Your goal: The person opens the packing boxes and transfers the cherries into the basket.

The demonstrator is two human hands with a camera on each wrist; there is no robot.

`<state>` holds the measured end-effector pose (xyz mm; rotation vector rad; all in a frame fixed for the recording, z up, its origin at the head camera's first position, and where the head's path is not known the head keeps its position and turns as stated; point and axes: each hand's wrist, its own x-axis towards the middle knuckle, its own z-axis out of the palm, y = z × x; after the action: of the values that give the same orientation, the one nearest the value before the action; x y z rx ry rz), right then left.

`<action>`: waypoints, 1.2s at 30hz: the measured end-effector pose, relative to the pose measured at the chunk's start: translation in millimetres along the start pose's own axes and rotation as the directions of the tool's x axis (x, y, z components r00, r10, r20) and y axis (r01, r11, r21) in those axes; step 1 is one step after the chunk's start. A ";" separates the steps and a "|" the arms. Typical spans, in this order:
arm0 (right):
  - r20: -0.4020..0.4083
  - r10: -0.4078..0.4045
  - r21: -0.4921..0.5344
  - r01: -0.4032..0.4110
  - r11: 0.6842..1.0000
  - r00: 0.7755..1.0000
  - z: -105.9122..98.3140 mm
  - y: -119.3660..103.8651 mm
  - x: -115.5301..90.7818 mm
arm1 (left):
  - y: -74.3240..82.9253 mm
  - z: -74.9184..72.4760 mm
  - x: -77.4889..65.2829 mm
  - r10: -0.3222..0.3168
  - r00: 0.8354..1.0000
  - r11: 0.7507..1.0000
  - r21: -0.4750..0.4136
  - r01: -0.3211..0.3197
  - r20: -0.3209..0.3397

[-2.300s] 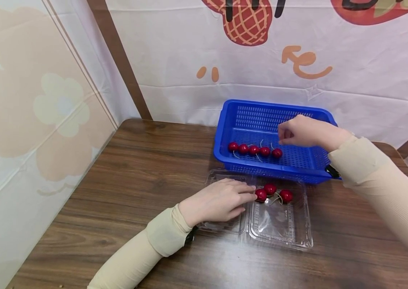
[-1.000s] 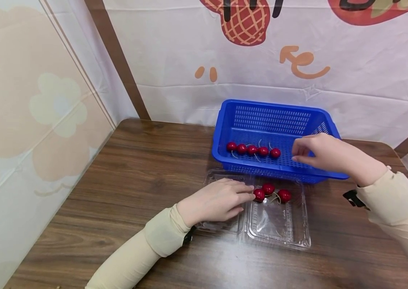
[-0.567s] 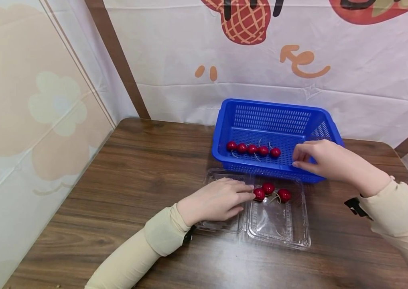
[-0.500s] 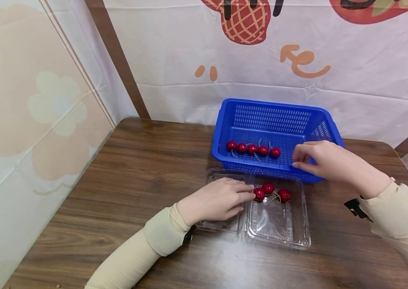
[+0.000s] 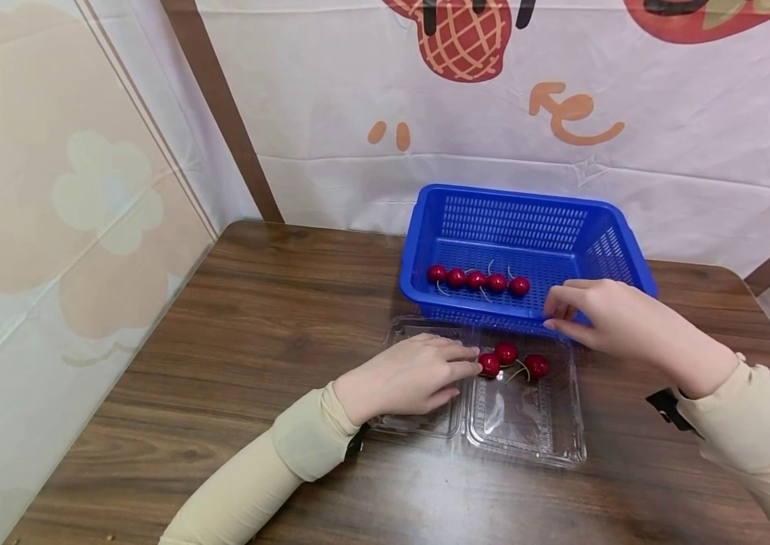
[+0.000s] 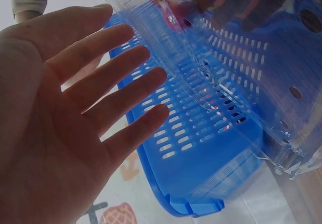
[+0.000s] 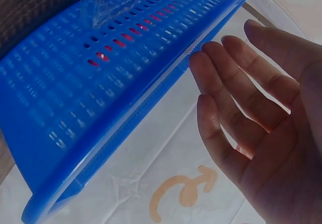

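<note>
My left hand [image 5: 419,375] lies over the left half of a clear plastic clamshell box [image 5: 524,431], fingertips right at the nearest cherry [image 5: 489,365]. In the left wrist view its fingers [image 6: 136,88] are spread and nearly straight. Two more cherries, one at the back [image 5: 506,353] and one to the right [image 5: 537,367], sit in the box's right half. My right hand [image 5: 612,322] hovers by the near right rim of a blue basket [image 5: 514,198], fingers loosely bent around nothing; the right wrist view shows an empty palm [image 7: 271,168]. Several stemmed cherries [image 5: 476,280] line up inside the basket.
The wooden table [image 5: 255,325] extends left and in front of the box. Behind the basket hangs a printed white cloth [image 5: 330,91], and another patterned cloth [image 5: 10,303] runs along the left side. The basket stands directly behind the clamshell box.
My right hand has moved from over the basket's middle to the right and toward me, and its curled fingers have loosened. The left hand and the cherries stay where they were.
</note>
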<state>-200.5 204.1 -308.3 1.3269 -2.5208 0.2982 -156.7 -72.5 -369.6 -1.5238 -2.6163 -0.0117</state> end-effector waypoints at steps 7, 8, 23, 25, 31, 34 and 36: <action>0.049 0.048 -0.011 -0.048 0.999 0.998 4.8 -9.1 -4.5 | -0.2 0.3 -0.7 -0.003 1.000 1.000 0.002 0.003 -0.002; 0.054 0.055 -0.014 -0.055 0.998 0.997 5.8 -10.1 -5.2 | -0.2 0.4 -0.7 -0.003 1.000 1.000 0.003 0.004 -0.003; 0.078 0.065 0.016 -0.066 0.998 0.995 19.0 -19.3 -13.6 | 0.1 -0.4 -0.3 -0.003 1.000 1.000 -0.001 0.003 -0.001; 0.093 0.069 0.020 -0.071 0.997 0.993 21.1 -19.9 -14.4 | 0.1 -0.5 -0.4 -0.002 1.000 1.000 -0.002 0.002 -0.001; 0.125 0.049 0.037 -0.054 0.998 0.991 30.7 -21.3 -16.3 | 0.3 -1.5 -0.8 0.000 1.000 1.000 0.007 0.000 0.002; 0.121 0.035 0.040 -0.040 0.998 0.992 36.6 -21.2 -17.6 | 0.4 -1.5 -0.9 -0.001 1.000 1.000 0.007 0.001 0.001; 0.118 0.024 0.040 -0.029 0.999 0.993 40.4 -20.7 -18.5 | 0.4 -1.4 -1.0 -0.003 1.000 1.000 0.006 0.003 0.003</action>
<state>-179.2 194.5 -351.4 1.3654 -2.6445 0.2874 -155.7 -73.2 -368.3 -1.5191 -2.6184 -0.0027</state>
